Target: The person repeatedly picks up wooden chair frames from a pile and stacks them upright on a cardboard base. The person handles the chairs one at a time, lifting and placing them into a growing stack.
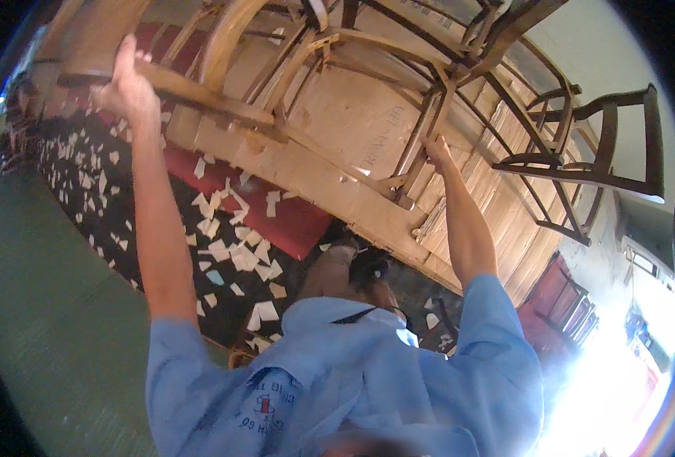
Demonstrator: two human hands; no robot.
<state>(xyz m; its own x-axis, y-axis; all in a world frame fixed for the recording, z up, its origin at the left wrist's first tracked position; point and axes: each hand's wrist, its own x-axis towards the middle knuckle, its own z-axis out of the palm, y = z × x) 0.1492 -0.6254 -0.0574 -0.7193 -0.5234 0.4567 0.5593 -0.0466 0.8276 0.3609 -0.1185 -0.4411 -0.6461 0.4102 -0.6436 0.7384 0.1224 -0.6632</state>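
A bare wooden chair frame (299,137), without a seat pad, lies tipped over a cardboard-covered surface in front of me. My left hand (129,87) is on its long rail at the far left, fingers partly raised and thumb side against the wood; that end is slightly blurred. On the right, my right hand (438,152) has its fingers closed round a leg of the chair frame. Both arms are stretched forward and wide apart. Part of the frame leans among other chair parts, so where it ends at the back is hard to make out.
Darker wooden chairs (604,145) are stacked at the right and back. Cardboard sheets (368,114) cover the working surface. Pale scraps (242,255) litter the dark floor (147,221) beside a red panel (276,217). Bright light comes from the lower right.
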